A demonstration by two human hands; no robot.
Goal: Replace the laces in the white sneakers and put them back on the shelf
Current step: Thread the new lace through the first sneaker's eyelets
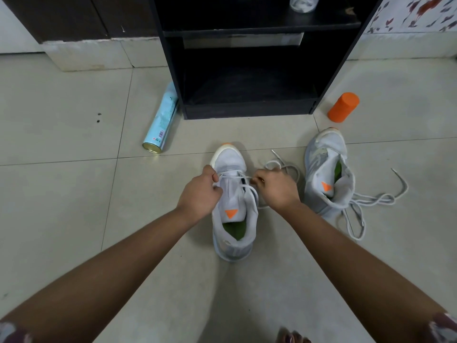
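A white sneaker (233,233) with an orange triangle on its tongue stands on the tiled floor in front of me, toe pointing at the black shelf (249,105). My left hand (199,191) pinches the white lace (232,178) at the shoe's left eyelets. On the other side my right hand (275,188) pinches the same lace, whose free end loops off to the right. A second white sneaker (326,174) lies to the right without lacing, a loose grey lace (366,201) tangled on the floor beside it.
A light blue spray can (160,122) lies on the floor left of the shelf. An orange cylinder (343,107) lies at the shelf's right. A clear container (303,2) stands on the upper shelf board. Cabinet base and wall at the back left.
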